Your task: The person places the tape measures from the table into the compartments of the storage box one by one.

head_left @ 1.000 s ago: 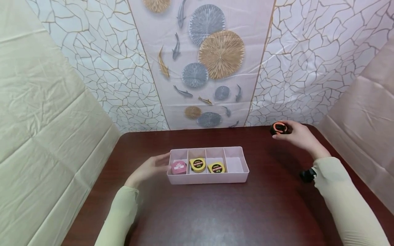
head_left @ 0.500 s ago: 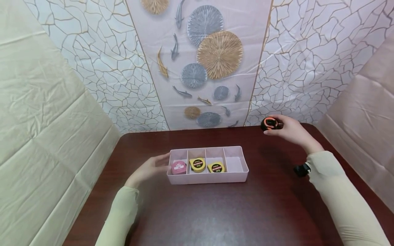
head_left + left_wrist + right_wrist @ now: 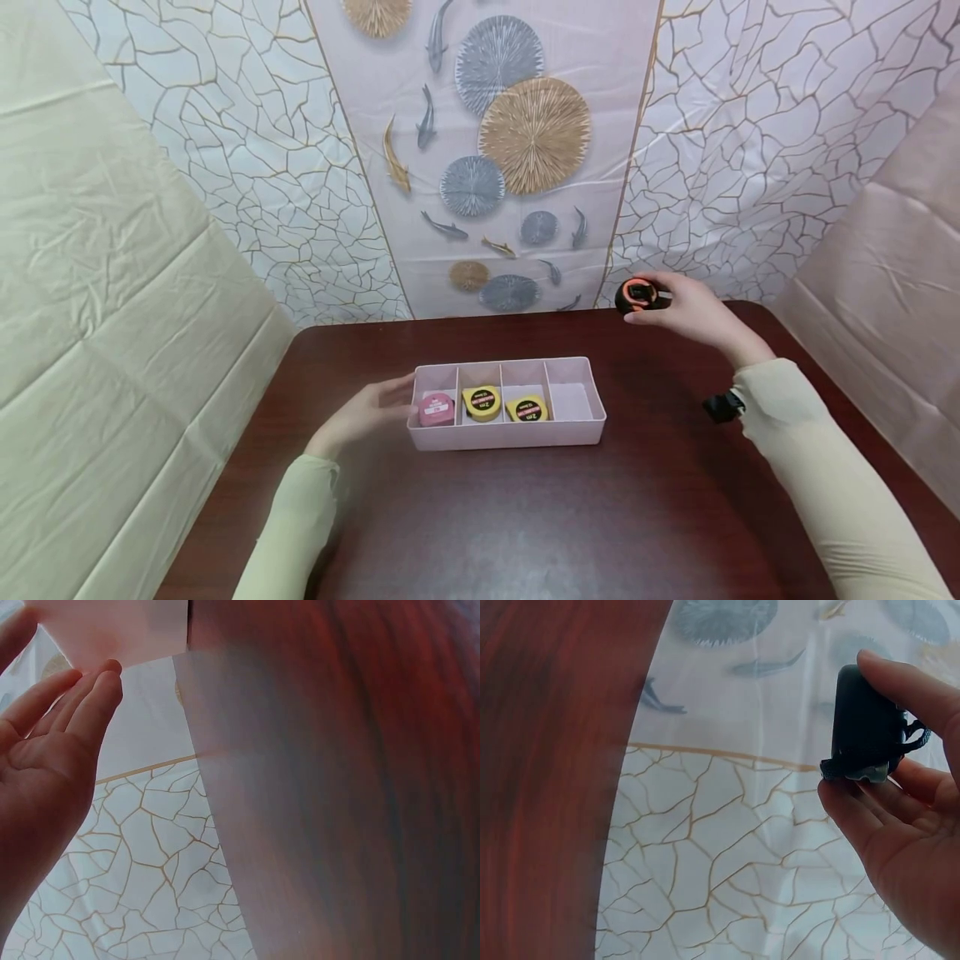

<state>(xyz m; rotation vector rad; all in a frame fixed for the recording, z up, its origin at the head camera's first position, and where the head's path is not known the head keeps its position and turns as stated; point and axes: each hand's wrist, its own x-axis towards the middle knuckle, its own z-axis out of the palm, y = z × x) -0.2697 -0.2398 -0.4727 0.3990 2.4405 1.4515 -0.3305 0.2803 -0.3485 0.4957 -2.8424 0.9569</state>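
Note:
A pale pink tray (image 3: 502, 436) with several compartments stands on the table. In it lie a pink tape measure (image 3: 436, 409) at the left and two yellow tape measures, one (image 3: 482, 403) in the second compartment and one (image 3: 528, 409) in the third. At the tray's left end rests my left hand (image 3: 363, 415), its fingers fairly straight against the end wall (image 3: 124, 630) in the left wrist view. My right hand (image 3: 693, 312) pinches a black and orange tape measure (image 3: 637, 295) between thumb and fingers, raised behind and right of the tray. A dark cord loop (image 3: 913, 739) hangs from this tape measure.
The dark reddish-brown table (image 3: 480, 517) reaches back to a patterned cloth (image 3: 536, 133). Beige cloth walls (image 3: 142, 317) flank both sides. A black camera mount (image 3: 723, 407) sits at my right wrist.
My right hand has carried the black and orange tape measure leftward and slightly up. My left hand, the tray and the tape measures inside have stayed in place.

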